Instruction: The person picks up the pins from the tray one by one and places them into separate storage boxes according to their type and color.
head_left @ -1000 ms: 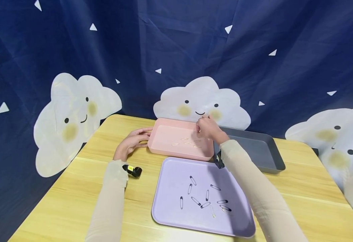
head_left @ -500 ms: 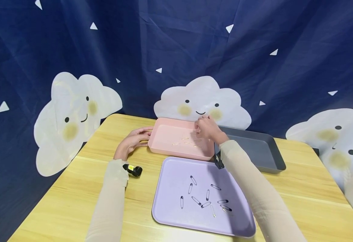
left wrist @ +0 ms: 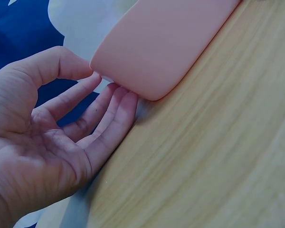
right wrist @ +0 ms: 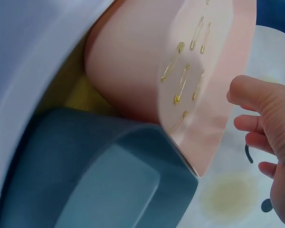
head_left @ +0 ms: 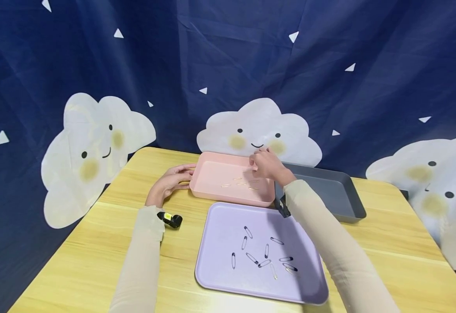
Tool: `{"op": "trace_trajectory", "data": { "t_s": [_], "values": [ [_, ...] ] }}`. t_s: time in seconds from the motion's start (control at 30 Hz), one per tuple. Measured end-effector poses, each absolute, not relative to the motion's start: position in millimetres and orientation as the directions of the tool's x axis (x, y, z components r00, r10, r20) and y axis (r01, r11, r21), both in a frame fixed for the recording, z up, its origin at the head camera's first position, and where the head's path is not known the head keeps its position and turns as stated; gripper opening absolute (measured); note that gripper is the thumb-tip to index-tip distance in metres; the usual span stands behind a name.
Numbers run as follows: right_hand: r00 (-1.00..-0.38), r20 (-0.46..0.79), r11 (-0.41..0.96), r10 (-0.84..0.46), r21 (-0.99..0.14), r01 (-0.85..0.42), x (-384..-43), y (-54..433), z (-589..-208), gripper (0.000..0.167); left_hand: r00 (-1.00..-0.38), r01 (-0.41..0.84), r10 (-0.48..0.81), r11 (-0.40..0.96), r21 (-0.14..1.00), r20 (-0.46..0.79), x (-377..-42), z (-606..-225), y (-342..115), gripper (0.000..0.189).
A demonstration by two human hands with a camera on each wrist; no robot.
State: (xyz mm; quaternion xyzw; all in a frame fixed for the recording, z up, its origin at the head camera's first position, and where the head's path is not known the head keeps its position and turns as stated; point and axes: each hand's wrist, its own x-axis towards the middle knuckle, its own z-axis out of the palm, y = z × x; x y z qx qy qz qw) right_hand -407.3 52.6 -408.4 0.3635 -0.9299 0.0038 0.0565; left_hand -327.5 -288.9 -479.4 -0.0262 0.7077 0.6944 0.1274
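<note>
Pink tray (head_left: 232, 198) holds seven gold pins (right wrist: 182, 85)

Shiny metal pins (right wrist: 182, 84), smooth matt pink tray (head_left: 214, 174), wood-grain tabletop (head_left: 181, 256)

One lilac tray (head_left: 218, 280): nine black pins (head_left: 233, 260), two gold pins (head_left: 273, 271). Beyond lilac tray: one grey tray (head_left: 333, 191), one pink tray (right wrist: 128, 57) with seven gold pins (right wrist: 182, 84).

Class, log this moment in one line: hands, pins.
left hand: touching pink tray, left end | right hand: above that tray's right end | in pink tray: gold safety pins | in purple tray: dark safety pins, gold ones
</note>
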Motion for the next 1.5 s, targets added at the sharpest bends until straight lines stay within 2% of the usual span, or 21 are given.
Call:
{"op": "trace_trajectory", "data": {
  "t_s": [0.4,0.77,1.27,1.5],
  "values": [
    [-0.691,0.099,0.697,-0.716,0.076,-0.713,-394,59,-403,0.015,-0.963,-0.225,0.141,0.043,0.973,-0.229,-327,-479,-288,0.059],
    [-0.615,0.151,0.632,-0.774,0.111,-0.767,-373,74,-395,0.017,-0.959,-0.235,0.154,0.043,0.971,-0.239,-323,-470,-286,0.061],
    [-0.476,0.287,0.505,-0.831,0.032,-0.862,-321,110,-382,0.017,-0.966,-0.192,0.17,0.041,0.98,-0.197,-323,-476,-288,0.057],
    [-0.382,0.322,0.423,-0.866,0.066,-0.904,-294,128,-395,0.017,-0.964,-0.208,0.161,0.044,0.977,-0.213,-325,-476,-287,0.059]
  ]
}}
